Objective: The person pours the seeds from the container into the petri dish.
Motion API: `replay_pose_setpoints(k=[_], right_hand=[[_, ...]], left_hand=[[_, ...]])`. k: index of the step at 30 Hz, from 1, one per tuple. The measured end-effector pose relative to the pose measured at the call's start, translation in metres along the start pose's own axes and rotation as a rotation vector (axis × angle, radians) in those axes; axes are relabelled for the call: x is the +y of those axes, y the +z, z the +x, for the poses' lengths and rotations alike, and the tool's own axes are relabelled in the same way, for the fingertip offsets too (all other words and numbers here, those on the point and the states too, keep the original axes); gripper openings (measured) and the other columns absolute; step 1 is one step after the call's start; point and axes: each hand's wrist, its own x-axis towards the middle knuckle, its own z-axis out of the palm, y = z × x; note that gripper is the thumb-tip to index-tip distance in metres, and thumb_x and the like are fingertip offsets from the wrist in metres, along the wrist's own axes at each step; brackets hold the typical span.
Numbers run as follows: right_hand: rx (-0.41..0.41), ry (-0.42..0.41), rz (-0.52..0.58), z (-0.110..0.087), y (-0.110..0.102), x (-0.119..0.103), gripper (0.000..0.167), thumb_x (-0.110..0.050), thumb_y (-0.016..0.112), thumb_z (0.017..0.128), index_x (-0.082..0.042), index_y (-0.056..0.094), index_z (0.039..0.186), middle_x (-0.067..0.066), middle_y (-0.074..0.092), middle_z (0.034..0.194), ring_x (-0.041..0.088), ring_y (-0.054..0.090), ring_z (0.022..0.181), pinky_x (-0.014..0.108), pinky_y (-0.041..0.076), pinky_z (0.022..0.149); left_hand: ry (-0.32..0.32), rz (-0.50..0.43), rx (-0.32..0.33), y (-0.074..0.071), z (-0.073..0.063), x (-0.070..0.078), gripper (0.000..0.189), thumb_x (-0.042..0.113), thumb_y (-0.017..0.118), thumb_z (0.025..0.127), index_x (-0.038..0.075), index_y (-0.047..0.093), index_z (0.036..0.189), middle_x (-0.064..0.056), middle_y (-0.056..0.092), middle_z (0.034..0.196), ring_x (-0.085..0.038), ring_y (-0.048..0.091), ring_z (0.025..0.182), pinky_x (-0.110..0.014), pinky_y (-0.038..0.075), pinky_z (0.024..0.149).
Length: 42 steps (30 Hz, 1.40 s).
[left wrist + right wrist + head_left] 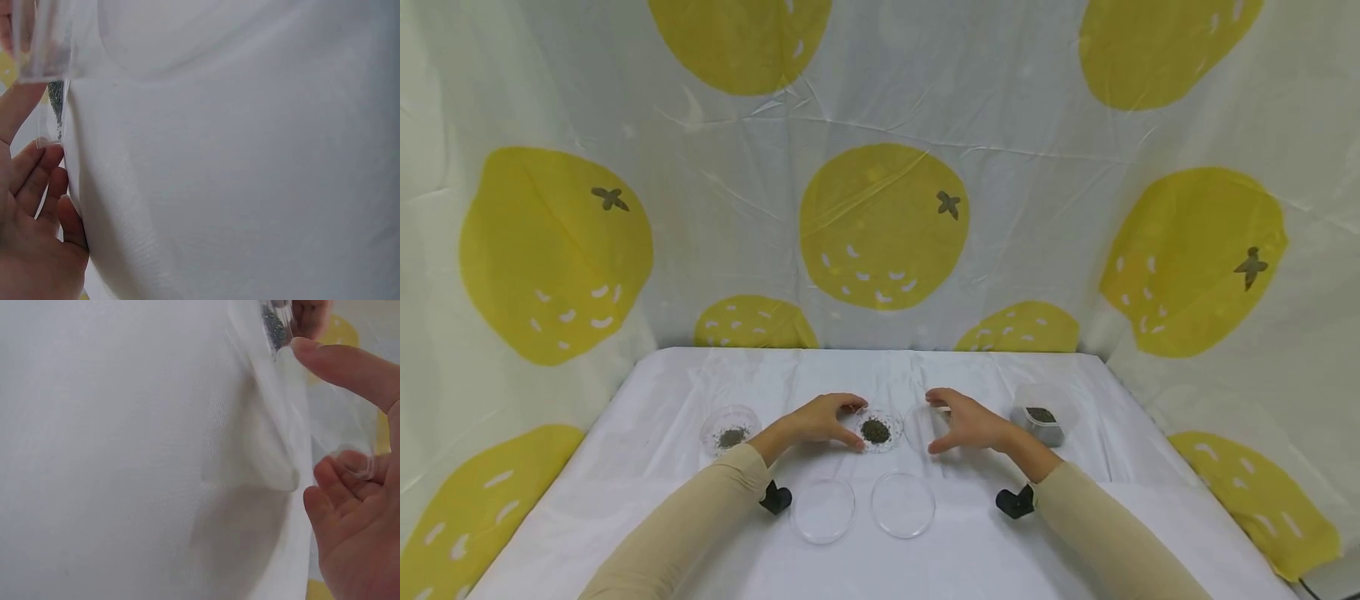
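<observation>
Near the middle of the table my left hand [823, 419] curves around the left side of a clear petri dish [896, 431] in the head view. Dark green dried flakes [875, 431] lie in this dish. The left wrist view shows the dish's edge between the thumb and fingers of the left hand [37, 219]. Just to the right, another clear plastic dish [919, 429] stands beside the first, held at its right side by my right hand [967, 423]. In the right wrist view, the thumb and fingers of the right hand [365, 531] span clear plastic.
Two clear round lids [823, 511] lie in front of the hands. To the left stands a clear dish [707, 435] with some flakes. At right, beyond the right wrist, is a clear container [1048, 433] with dark flakes. A lemon-print curtain [880, 117] hangs behind the white-covered table [970, 558].
</observation>
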Motion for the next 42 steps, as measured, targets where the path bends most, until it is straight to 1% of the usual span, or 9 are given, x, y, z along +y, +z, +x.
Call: replay_pose_setpoints(k=[3, 5, 8, 10, 17, 25, 33, 38, 42], right_hand=[[-0.016, -0.017, 0.147, 0.003, 0.001, -0.002, 0.097, -0.014, 0.092, 0.078, 0.011, 0.034, 0.152, 0.026, 0.043, 0.154, 0.040, 0.039, 0.144, 0.054, 0.032, 0.116], [-0.013, -0.038, 0.203, 0.006, 0.002, -0.002, 0.095, -0.010, 0.090, 0.081, 0.011, 0.032, 0.152, 0.028, 0.042, 0.154, 0.042, 0.038, 0.145, 0.055, 0.030, 0.117], [0.009, -0.049, 0.227, 0.010, 0.005, -0.002, 0.093, -0.010, 0.089, 0.082, 0.010, 0.033, 0.153, 0.028, 0.043, 0.154, 0.041, 0.039, 0.144, 0.057, 0.031, 0.116], [0.027, -0.036, 0.241, 0.013, 0.007, -0.003, 0.093, -0.011, 0.089, 0.082, 0.008, 0.034, 0.154, 0.026, 0.044, 0.154, 0.041, 0.039, 0.144, 0.057, 0.031, 0.116], [0.037, 0.000, 0.389, 0.019, 0.013, -0.013, 0.094, -0.009, 0.089, 0.083, 0.003, 0.033, 0.158, 0.023, 0.038, 0.159, 0.041, 0.034, 0.147, 0.050, 0.033, 0.116], [0.009, 0.008, 0.411, 0.026, 0.021, -0.022, 0.097, -0.015, 0.089, 0.083, 0.004, 0.030, 0.159, 0.023, 0.034, 0.162, 0.042, 0.032, 0.148, 0.048, 0.035, 0.115], [-0.002, -0.026, 0.467, 0.031, 0.028, -0.026, 0.092, -0.011, 0.086, 0.086, 0.008, 0.032, 0.157, 0.027, 0.034, 0.160, 0.042, 0.032, 0.147, 0.050, 0.032, 0.117], [-0.019, -0.046, 0.445, 0.036, 0.032, -0.025, 0.087, -0.010, 0.085, 0.087, 0.007, 0.034, 0.156, 0.025, 0.038, 0.159, 0.040, 0.036, 0.146, 0.051, 0.031, 0.117], [-0.022, -0.040, 0.404, 0.040, 0.034, -0.026, 0.086, -0.013, 0.087, 0.085, 0.004, 0.039, 0.155, 0.022, 0.042, 0.157, 0.038, 0.040, 0.144, 0.052, 0.033, 0.117]], left_hand=[[0.003, -0.002, 0.002, 0.000, 0.000, 0.000, 0.076, 0.028, 0.095, 0.076, 0.008, 0.061, 0.142, -0.007, 0.062, 0.138, -0.028, 0.052, 0.133, -0.046, 0.036, 0.115], [0.006, -0.001, 0.004, 0.000, 0.000, 0.000, 0.076, 0.028, 0.094, 0.076, 0.008, 0.061, 0.142, -0.007, 0.062, 0.138, -0.028, 0.052, 0.133, -0.046, 0.036, 0.115], [0.011, -0.004, 0.003, 0.000, -0.001, 0.000, 0.076, 0.028, 0.094, 0.076, 0.007, 0.061, 0.142, -0.007, 0.062, 0.138, -0.028, 0.052, 0.133, -0.047, 0.036, 0.115], [0.013, -0.004, 0.003, 0.000, -0.001, 0.000, 0.076, 0.028, 0.094, 0.076, 0.007, 0.061, 0.141, -0.008, 0.062, 0.138, -0.028, 0.052, 0.132, -0.047, 0.036, 0.114], [0.014, 0.000, -0.003, -0.001, 0.000, -0.001, 0.075, 0.027, 0.094, 0.077, 0.007, 0.061, 0.141, -0.008, 0.062, 0.138, -0.029, 0.052, 0.132, -0.047, 0.036, 0.115], [0.024, 0.011, -0.008, 0.000, 0.000, -0.003, 0.074, 0.027, 0.093, 0.078, 0.007, 0.061, 0.142, -0.009, 0.062, 0.139, -0.027, 0.053, 0.133, -0.045, 0.036, 0.115], [0.042, -0.012, -0.007, 0.001, 0.002, -0.004, 0.075, 0.026, 0.094, 0.077, 0.004, 0.060, 0.141, -0.009, 0.063, 0.138, -0.028, 0.053, 0.131, -0.046, 0.037, 0.114], [0.042, -0.016, -0.008, 0.001, 0.002, -0.004, 0.076, 0.026, 0.094, 0.077, 0.005, 0.060, 0.142, -0.008, 0.063, 0.138, -0.027, 0.053, 0.132, -0.046, 0.037, 0.114], [0.050, -0.015, -0.005, 0.001, 0.002, -0.005, 0.076, 0.026, 0.094, 0.077, 0.004, 0.060, 0.141, -0.008, 0.063, 0.137, -0.028, 0.054, 0.131, -0.047, 0.038, 0.113]])
